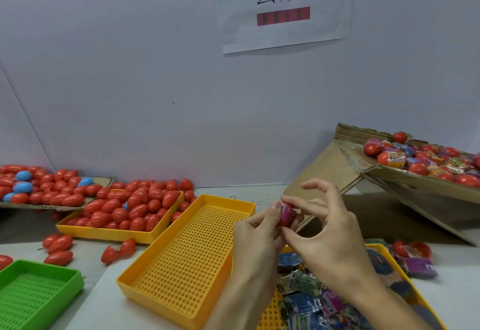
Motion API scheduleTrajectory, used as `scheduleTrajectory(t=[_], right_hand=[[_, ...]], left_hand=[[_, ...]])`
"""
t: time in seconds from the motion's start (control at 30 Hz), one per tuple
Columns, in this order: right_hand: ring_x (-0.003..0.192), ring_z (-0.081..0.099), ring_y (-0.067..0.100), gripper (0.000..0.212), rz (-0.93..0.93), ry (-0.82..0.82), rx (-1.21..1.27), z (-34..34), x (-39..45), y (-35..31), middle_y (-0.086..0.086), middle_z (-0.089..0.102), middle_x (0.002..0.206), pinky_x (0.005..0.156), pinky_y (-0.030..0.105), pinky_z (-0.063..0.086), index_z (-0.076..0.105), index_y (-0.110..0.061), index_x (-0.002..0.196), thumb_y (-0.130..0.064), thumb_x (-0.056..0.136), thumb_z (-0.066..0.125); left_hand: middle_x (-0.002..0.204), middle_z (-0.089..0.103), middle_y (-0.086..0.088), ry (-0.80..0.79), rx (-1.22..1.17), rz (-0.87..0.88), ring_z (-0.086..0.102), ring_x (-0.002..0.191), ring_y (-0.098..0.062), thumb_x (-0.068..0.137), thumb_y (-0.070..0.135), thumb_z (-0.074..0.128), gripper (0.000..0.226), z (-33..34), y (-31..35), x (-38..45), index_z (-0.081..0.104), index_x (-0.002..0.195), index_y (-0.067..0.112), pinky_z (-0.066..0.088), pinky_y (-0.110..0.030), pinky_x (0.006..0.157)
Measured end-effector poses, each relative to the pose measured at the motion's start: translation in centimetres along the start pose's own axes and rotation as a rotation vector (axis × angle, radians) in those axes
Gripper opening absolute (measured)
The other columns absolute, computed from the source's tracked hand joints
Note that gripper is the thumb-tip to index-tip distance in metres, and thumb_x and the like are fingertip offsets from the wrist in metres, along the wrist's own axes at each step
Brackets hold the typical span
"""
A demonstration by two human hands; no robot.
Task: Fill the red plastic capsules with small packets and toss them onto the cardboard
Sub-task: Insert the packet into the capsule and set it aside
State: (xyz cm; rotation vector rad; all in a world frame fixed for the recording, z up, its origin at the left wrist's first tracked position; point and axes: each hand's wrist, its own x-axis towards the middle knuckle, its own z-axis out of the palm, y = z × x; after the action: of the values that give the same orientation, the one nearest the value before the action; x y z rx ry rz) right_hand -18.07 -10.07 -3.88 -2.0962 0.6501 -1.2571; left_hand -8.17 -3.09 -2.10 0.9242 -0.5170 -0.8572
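Red capsule [285, 214] with a pink packet [285, 210] in it sits pinched between left hand [255, 236] and right hand [330, 238], close together above the packet tray [394, 264]. Beyond, plenty of empty capsules [130, 207] wait; filled ones [426, 158] crowd the cardboard [415, 181].

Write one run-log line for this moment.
left hand: holds red plastic capsule | right hand: pinches pink packet into it | not tossed
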Motion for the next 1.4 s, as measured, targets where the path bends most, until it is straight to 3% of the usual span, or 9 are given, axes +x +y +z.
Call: scheduleTrajectory(t=[0.1,0.27,0.47,0.57,0.9,1.13,1.23,1.33,1.4], right_hand=[[0.104,0.064,-0.003,0.076,-0.002,0.002,-0.004,0.1,0.0,0.1,-0.034,0.068,0.105,0.081,0.013,0.053,0.041,-0.05,0.118,-0.018,0.07,0.089],[0.115,0.053,-0.014,0.076,-0.006,-0.069,-0.03,-0.2,0.2,0.2,-0.038,0.064,0.108,0.083,-0.004,0.039,0.034,-0.064,0.118,-0.024,0.077,0.083],[0.117,0.051,-0.017,0.068,0.008,-0.052,-0.014,-0.3,0.1,-0.1,-0.043,0.057,0.12,0.094,0.01,0.038,0.043,-0.054,0.124,-0.027,0.077,0.084],[0.113,0.057,-0.008,0.056,0.021,-0.023,0.004,-0.3,0.1,-0.4,-0.037,0.063,0.114,0.098,0.023,0.048,0.054,-0.048,0.121,-0.029,0.077,0.084],[0.105,0.063,0.004,0.044,0.052,-0.051,0.063,-0.3,0.0,-0.7,-0.021,0.067,0.109,0.091,0.034,0.056,0.064,-0.037,0.124,-0.028,0.082,0.078],[0.105,0.06,0.001,0.04,-0.005,-0.103,0.026,-0.1,0.2,-0.6,-0.023,0.061,0.109,0.086,0.02,0.052,0.064,-0.029,0.123,-0.021,0.085,0.076],[0.105,0.06,0.002,0.042,0.022,-0.13,0.025,0.0,0.2,-0.3,-0.022,0.061,0.109,0.085,0.022,0.052,0.064,-0.028,0.125,-0.023,0.085,0.077],[0.112,0.056,0.002,0.043,0.132,-0.117,0.099,0.0,0.3,0.4,-0.021,0.061,0.111,0.089,0.032,0.053,0.062,-0.028,0.131,-0.029,0.089,0.072],[0.11,0.055,0.0,0.041,0.205,-0.116,0.09,0.0,0.3,0.9,-0.02,0.061,0.111,0.092,0.033,0.052,0.061,-0.029,0.131,-0.033,0.091,0.068]], left_hand=[[0.092,0.077,-0.015,0.019,0.102,0.035,0.075,0.093,-0.027,0.093,0.018,0.065,0.021,-0.1,-0.2,0.1,0.08,0.086,0.005,0.061,-0.03,0.077],[0.092,0.076,0.005,-0.006,0.646,0.217,0.071,0.09,-0.008,0.09,0.028,0.072,0.012,-0.8,-0.1,0.4,0.075,0.101,0.023,0.06,-0.029,0.078],[0.082,0.071,-0.021,-0.023,0.005,-0.094,0.07,0.076,-0.029,0.1,0.01,0.054,0.03,-0.6,1.2,0.4,0.075,0.084,-0.004,0.06,-0.033,0.069],[0.088,0.069,-0.027,-0.027,-0.109,-0.157,0.07,0.078,-0.033,0.1,0.008,0.05,0.026,-0.5,1.4,0.3,0.068,0.098,-0.011,0.062,-0.034,0.071],[0.091,0.072,-0.027,-0.062,-0.069,-0.176,0.073,0.08,-0.03,0.104,0.014,0.044,0.031,-0.4,1.6,0.1,0.064,0.108,-0.01,0.06,-0.03,0.066],[0.089,0.073,-0.023,-0.101,0.071,-0.176,0.073,0.079,-0.03,0.098,0.021,0.055,0.032,-0.8,1.3,0.3,0.078,0.085,0.003,0.062,-0.035,0.069],[0.079,0.072,-0.017,-0.067,0.128,-0.181,0.071,0.072,-0.025,0.096,0.019,0.059,0.03,-1.0,1.0,0.6,0.079,0.076,0.006,0.06,-0.031,0.064],[0.078,0.071,-0.014,0.057,0.095,-0.208,0.071,0.071,-0.023,0.09,0.014,0.068,0.016,-1.7,0.7,1.0,0.072,0.091,-0.002,0.059,-0.028,0.061],[0.083,0.071,-0.016,0.176,0.138,-0.206,0.071,0.074,-0.023,0.087,0.011,0.073,0.027,-2.4,0.7,1.3,0.065,0.105,-0.008,0.059,-0.026,0.062]])
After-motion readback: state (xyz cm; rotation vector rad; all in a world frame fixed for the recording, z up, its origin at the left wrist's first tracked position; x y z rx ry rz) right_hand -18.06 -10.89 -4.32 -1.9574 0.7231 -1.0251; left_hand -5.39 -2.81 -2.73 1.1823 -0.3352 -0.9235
